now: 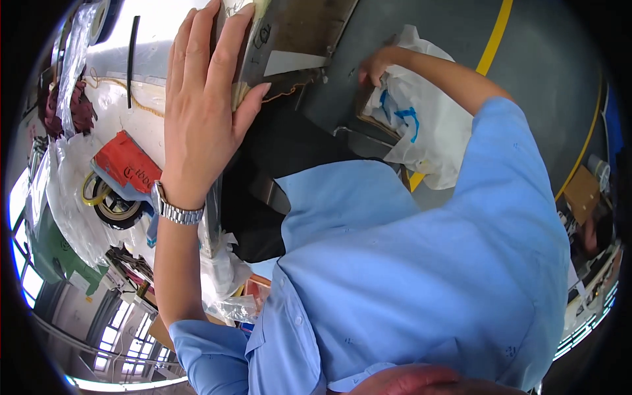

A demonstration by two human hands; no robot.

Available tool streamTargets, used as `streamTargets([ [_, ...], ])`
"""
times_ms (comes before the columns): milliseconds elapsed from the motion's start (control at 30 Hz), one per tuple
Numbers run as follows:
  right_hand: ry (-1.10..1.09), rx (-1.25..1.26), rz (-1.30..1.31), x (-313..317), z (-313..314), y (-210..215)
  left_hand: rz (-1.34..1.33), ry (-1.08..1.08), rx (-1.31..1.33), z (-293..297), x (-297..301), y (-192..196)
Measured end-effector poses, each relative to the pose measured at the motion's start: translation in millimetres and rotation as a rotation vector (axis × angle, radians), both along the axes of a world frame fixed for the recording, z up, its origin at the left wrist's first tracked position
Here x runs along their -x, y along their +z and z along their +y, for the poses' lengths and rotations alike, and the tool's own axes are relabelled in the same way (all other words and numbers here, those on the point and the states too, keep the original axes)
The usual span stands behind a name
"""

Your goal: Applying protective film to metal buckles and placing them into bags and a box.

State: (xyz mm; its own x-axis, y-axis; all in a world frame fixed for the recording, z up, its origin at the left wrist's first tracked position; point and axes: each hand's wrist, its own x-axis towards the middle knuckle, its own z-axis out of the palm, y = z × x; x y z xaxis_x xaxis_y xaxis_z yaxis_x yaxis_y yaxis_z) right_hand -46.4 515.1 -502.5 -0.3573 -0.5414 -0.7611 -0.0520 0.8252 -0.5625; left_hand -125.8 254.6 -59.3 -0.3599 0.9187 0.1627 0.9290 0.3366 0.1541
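Note:
My left hand [204, 105] lies flat with its fingers stretched out at the edge of the worktable. Its fingertips reach over a pale, taped edge, and the thumb stands apart. A metal-banded wristwatch [178, 209] is on that wrist. Off to the right and lower down, my right hand [376, 67] is at the rim of a white plastic bag [431, 105] with blue marks. The bag lines or covers a box-like container beside my seat. The right hand's fingers point down and are partly blurred, so their grip is unclear.
On the worktable lie a red cloth-like piece [128, 161], tape rolls [118, 209], a black strip [133, 62] and clear plastic wrapping [72, 197]. A yellow line [495, 36] crosses the grey floor. A cardboard box [582, 193] stands at the far right.

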Motion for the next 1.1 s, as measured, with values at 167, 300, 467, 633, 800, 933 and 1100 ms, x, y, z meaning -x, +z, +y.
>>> streamTargets([
  [167, -0.615, 0.325, -0.607, 44, -9, -77, 0.056, 0.013, -0.011, 9, 4, -11],
  [300, 0.006, -0.153, 0.059, 53, -46, -146, 0.064, 0.039, 0.055, 4, 12, -17],
  [467, -0.174, 0.009, 0.343, -2, -95, -253, 0.078, 0.02, 0.026, -5, 28, -26],
  [633, -1.463, -0.005, 0.03, -68, -238, -273, 0.058, 0.064, 0.17, -5, 23, -13],
  [800, -1.759, 0.256, -1.076, -31, -301, -320, 0.03, 0.134, 0.311, -11, 19, -2],
  [933, -2.166, 0.082, -0.961, 118, -202, -405, 0.019, -0.134, 0.05, 9, 32, -25],
  [1100, -2.116, 0.102, -0.972, -128, -320, -379, 0.13, 0.097, 0.315, -19, 17, -16],
])
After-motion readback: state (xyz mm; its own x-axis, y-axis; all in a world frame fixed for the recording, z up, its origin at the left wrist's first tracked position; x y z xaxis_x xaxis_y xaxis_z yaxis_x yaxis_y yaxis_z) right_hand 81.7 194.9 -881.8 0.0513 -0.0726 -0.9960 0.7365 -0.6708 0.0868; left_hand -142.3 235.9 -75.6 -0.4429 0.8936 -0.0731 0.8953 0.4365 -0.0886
